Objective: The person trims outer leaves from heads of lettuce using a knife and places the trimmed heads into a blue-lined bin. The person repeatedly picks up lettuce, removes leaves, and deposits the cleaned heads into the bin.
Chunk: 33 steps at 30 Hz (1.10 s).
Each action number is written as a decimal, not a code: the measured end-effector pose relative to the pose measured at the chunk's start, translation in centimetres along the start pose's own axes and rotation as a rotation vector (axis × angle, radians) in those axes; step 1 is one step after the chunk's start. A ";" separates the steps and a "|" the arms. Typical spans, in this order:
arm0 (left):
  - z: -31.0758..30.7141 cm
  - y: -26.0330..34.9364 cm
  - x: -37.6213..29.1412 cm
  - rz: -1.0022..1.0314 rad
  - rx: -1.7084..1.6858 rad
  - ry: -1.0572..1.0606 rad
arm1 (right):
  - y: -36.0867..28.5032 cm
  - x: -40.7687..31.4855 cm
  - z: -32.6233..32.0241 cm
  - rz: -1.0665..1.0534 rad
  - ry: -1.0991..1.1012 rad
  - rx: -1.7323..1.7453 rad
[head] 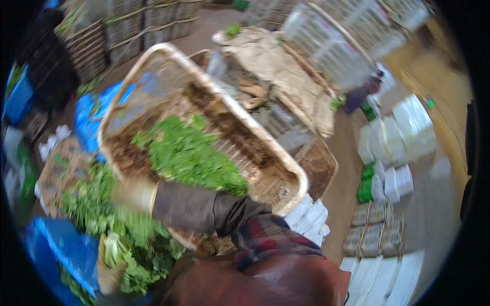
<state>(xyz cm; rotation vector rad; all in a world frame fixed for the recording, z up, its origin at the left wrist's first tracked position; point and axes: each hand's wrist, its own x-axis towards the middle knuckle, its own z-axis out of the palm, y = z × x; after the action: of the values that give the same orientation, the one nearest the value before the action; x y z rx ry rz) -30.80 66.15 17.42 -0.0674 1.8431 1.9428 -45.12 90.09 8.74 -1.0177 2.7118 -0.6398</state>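
My right hand (134, 194), in a pale glove and blurred by motion, is over a heap of leafy greens (90, 195) beside a crate; its fingers cannot be made out. At the lower left, my left hand (110, 267), in a yellowish glove, is closed around the pale base of a leafy green vegetable (115, 248). My right sleeve crosses the near rim of a large, dirty white plastic crate (229, 99). Inside this crate lies a bed of green leaves (191, 153), in rows, with the slatted bottom showing beside it.
Blue plastic sheeting (65, 248) lies at lower left. Behind the crate stands another container (321, 168) and a box with brown paper (268, 57). Stacked crates (126, 34) line the back; a person (48, 65) is at upper left. Wrapped white packs (398, 130) and foam boxes (390, 279) stand at right.
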 end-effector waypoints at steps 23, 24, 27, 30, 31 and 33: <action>-6.1 -5.9 -13.8 0.218 0.199 0.275 | -20.2 -9.0 7.4 0.459 -0.188 1.572; -7.1 -4.7 -14.1 0.152 0.421 0.215 | -20.5 -8.6 7.5 0.399 -0.204 1.571; -11.4 -1.5 -12.9 0.080 1.006 -0.092 | -21.5 -7.8 5.6 0.461 -0.470 1.413; -18.2 -1.7 -9.1 0.013 0.747 -0.115 | -21.8 -6.8 5.4 0.280 -0.504 1.420; -19.4 -2.0 -7.6 -0.196 0.808 0.050 | -21.4 -7.1 5.2 0.295 -0.493 1.401; -20.5 -6.0 -8.2 0.248 1.451 0.646 | -20.7 -7.4 4.4 0.323 -0.457 1.279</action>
<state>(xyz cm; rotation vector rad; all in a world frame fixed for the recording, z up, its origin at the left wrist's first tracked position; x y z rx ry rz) -26.92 44.14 12.52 0.0073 3.3272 0.2443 -26.09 79.57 14.22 -0.2916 1.4647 -1.4953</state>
